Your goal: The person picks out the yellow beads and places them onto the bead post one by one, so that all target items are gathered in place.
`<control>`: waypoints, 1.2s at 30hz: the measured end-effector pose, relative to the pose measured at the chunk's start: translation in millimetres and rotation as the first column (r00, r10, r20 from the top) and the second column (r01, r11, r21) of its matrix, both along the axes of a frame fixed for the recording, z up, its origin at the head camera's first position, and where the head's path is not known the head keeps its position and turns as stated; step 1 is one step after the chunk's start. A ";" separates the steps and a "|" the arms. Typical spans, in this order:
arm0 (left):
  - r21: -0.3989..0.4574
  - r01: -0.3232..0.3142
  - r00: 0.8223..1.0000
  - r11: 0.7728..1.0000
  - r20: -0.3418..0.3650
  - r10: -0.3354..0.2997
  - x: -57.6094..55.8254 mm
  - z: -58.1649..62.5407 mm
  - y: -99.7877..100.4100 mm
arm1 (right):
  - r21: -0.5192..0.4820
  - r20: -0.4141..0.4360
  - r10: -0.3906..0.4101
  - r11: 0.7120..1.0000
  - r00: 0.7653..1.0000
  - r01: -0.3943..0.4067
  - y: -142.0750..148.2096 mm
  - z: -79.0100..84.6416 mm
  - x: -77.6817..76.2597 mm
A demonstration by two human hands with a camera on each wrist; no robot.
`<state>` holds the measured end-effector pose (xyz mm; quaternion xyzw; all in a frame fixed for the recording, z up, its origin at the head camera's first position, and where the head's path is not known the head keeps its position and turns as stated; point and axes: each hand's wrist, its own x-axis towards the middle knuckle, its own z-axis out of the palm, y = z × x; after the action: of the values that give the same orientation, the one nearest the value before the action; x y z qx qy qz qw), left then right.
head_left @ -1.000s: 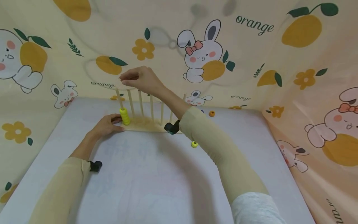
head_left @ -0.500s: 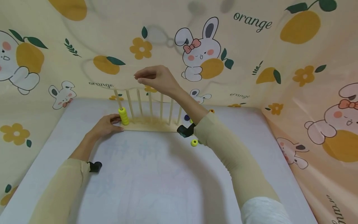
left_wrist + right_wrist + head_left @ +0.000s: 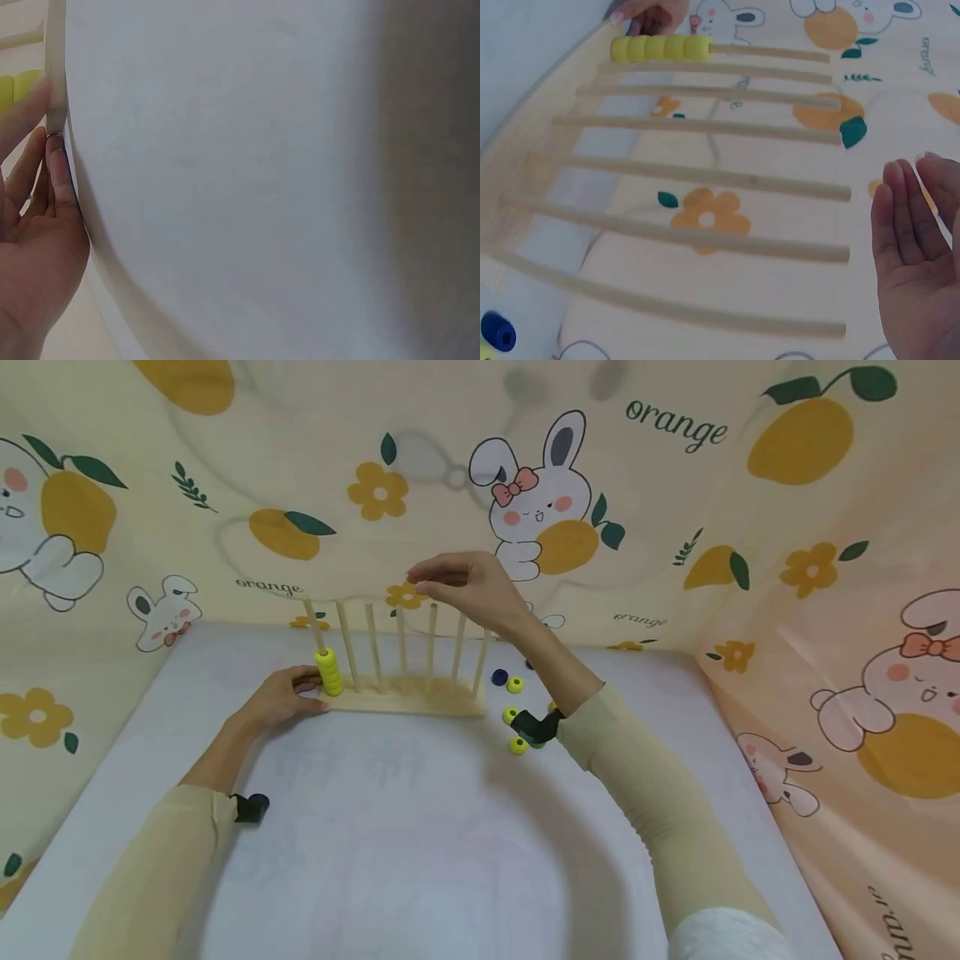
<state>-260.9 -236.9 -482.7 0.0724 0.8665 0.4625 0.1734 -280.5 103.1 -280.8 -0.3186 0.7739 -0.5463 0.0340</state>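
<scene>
A wooden peg rack (image 3: 405, 703) with a row of upright dowels stands near the back of the table. Several yellow beads (image 3: 328, 673) are stacked on its leftmost dowel, and the other dowels are bare. My left hand (image 3: 277, 697) grips the left end of the base, thumb at the front and fingers behind; the left wrist view shows this hand (image 3: 45, 255) at the board's edge. Above the right half of the rack, my right hand (image 3: 476, 589) hovers apart from the dowel tips. It holds nothing: in the right wrist view its fingers (image 3: 900, 217) are nearly straight.
Right of the rack lie loose beads: a dark blue bead (image 3: 499, 677), a yellow bead (image 3: 515, 685) and several others, some partly hidden by my right forearm. A printed cloth (image 3: 435, 460) with rabbits and oranges rises behind the white table (image 3: 360, 843).
My right hand has moved right, from above the leftmost dowel to above the right-hand dowels, uncovering them. The left hand stays at the rack's end. The yellow stack looks the same.
</scene>
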 end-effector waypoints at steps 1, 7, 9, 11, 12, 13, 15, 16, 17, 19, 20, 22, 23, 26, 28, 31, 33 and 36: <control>0.000 0.002 1.000 1.000 -0.002 -0.002 -0.3 -0.1 0.4 | -0.001 -0.006 -0.005 1.000 1.000 0.005 3.8 -0.3 0.8; 0.002 0.007 1.000 1.000 -0.019 -0.007 -0.9 -1.8 0.5 | 0.013 -0.030 -0.040 0.999 0.999 0.041 25.3 -4.5 2.6; 0.007 0.005 1.000 1.000 -0.019 -0.005 -0.6 -1.7 0.4 | 0.024 -0.034 -0.057 0.998 0.998 0.058 32.1 -6.5 3.3; 0.014 0.005 1.000 1.000 -0.017 -0.005 -0.3 -1.5 0.3 | 0.036 -0.030 -0.074 0.997 0.997 0.075 38.7 -8.3 4.1; 0.014 0.005 1.000 1.000 -0.015 -0.005 -0.2 -1.4 0.1 | 0.042 -0.030 -0.080 0.996 0.996 0.081 41.7 -9.1 4.5; 0.013 0.004 1.000 1.000 -0.013 -0.004 -0.3 -1.8 -0.3 | 0.050 -0.027 -0.089 0.995 0.996 0.091 44.8 -10.2 4.6; 0.016 0.008 1.000 1.000 -0.013 -0.008 -0.5 -2.1 -0.7 | 0.055 -0.019 -0.105 0.993 0.994 0.106 50.6 -11.5 4.9; 0.017 0.008 1.000 1.000 -0.012 -0.008 -0.7 -2.4 -0.9 | 0.051 -0.017 -0.111 0.992 0.994 0.112 53.5 -12.2 5.0; 0.016 0.007 1.000 1.000 -0.011 -0.007 -0.9 -2.6 -1.0 | 0.048 -0.020 -0.115 0.992 0.993 0.116 56.4 -13.0 4.7; 0.018 0.009 1.000 1.000 -0.009 -0.009 -1.5 -3.1 -1.5 | 0.046 -0.020 -0.129 0.991 0.991 0.130 62.3 -15.1 4.1; 0.020 0.008 1.000 1.000 -0.008 -0.008 -1.7 -3.1 -1.4 | 0.042 -0.017 -0.136 0.990 0.991 0.136 65.3 -15.9 4.0; 0.020 0.002 1.000 1.000 -0.004 -0.002 -2.2 -3.1 -1.6 | 0.047 -0.020 -0.151 0.987 0.988 0.152 70.5 -17.7 4.3; 0.021 0.002 1.000 1.000 -0.005 -0.002 -2.4 -2.9 -1.9 | 0.054 -0.024 -0.161 0.985 0.987 0.162 72.6 -18.5 4.5; 0.022 0.001 1.000 1.000 -0.009 -0.001 -3.4 -2.8 -2.0 | 0.078 -0.026 -0.195 0.977 0.980 0.197 78.9 -21.4 5.5; 0.024 0.005 1.000 1.000 -0.013 -0.004 -4.0 -3.2 -1.6 | 0.095 -0.033 -0.213 0.972 0.976 0.215 83.3 -24.6 5.7; 0.022 0.011 1.000 1.000 -0.017 -0.011 -4.2 -4.0 -1.3 | 0.111 -0.030 -0.229 0.967 0.973 0.231 90.5 -30.7 6.2; 0.020 0.011 1.000 1.000 -0.015 -0.011 -3.6 -3.7 -1.2 | 0.117 -0.022 -0.241 0.963 0.970 0.242 95.5 -35.4 7.1; 0.027 0.010 1.000 1.000 -0.012 -0.010 -2.3 -2.1 -1.5 | 0.123 -0.006 -0.267 0.956 0.964 0.266 101.4 -41.6 9.0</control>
<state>-263.1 -238.4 -484.7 0.0818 0.8609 0.4727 0.1696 -271.6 204.5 -322.5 -0.2058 0.8418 -0.4988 -0.0165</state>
